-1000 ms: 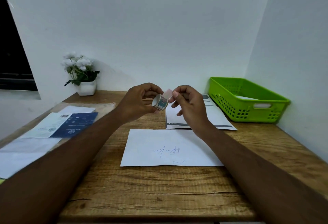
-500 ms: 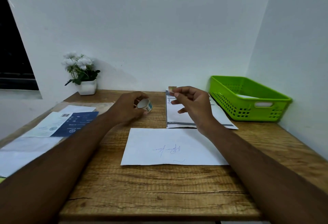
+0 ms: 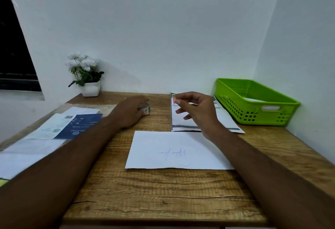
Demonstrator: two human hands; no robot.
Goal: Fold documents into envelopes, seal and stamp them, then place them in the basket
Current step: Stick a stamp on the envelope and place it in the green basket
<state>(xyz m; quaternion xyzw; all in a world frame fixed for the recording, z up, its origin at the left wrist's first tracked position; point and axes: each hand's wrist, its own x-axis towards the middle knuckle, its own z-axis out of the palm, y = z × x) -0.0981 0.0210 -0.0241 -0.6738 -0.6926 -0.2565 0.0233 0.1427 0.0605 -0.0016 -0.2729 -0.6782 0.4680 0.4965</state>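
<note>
A white envelope (image 3: 178, 151) with a blue scrawl lies flat at the middle of the wooden table (image 3: 163, 198). My left hand (image 3: 129, 113) rests low on the table behind it and holds the stamp roll (image 3: 146, 109) against the wood. My right hand (image 3: 196, 112) hovers above the printed documents (image 3: 183, 119) and pinches a small stamp (image 3: 175, 98) between thumb and forefinger. The green basket (image 3: 257, 104) stands at the far right with a white envelope inside.
A potted white flower (image 3: 85, 76) stands at the back left by the wall. Blue and white papers (image 3: 67, 125) and more white sheets (image 3: 27, 154) cover the table's left side. Walls close off the back and right.
My left hand has lowered the stamp roll from mid-air down onto the table, moving left. My right hand has pulled away with the torn-off stamp and stays raised over the documents.
</note>
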